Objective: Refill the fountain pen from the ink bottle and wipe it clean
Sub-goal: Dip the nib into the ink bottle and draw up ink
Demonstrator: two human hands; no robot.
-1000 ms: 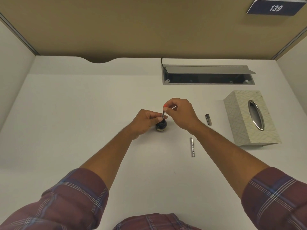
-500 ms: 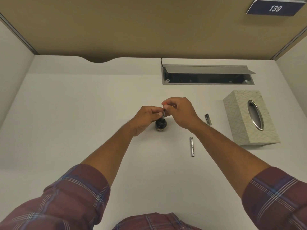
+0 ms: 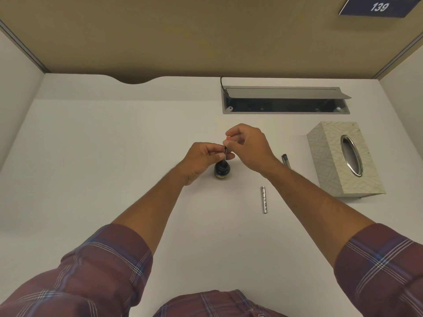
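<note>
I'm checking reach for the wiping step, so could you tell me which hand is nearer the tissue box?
Right. The right hand is between the ink bottle and tissue box; the left hand sits beyond the bottle.

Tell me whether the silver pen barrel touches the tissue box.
Apart. The head view shows bare white desk between the silver pen barrel and the tissue box.

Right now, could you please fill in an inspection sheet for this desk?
Surface: white desk, no ink spots seen.
Job's things: ink bottle open, upright; pen section held nib-down over its mouth; silver barrel lying apart; tissue box at right.
Clutter: small dark pen part beside the box.
Hands: left hand and right hand both pinch the pen section.
Cables: one black cable entering the open desk hatch.
Surroundings: tan partition, sign 139.
</note>
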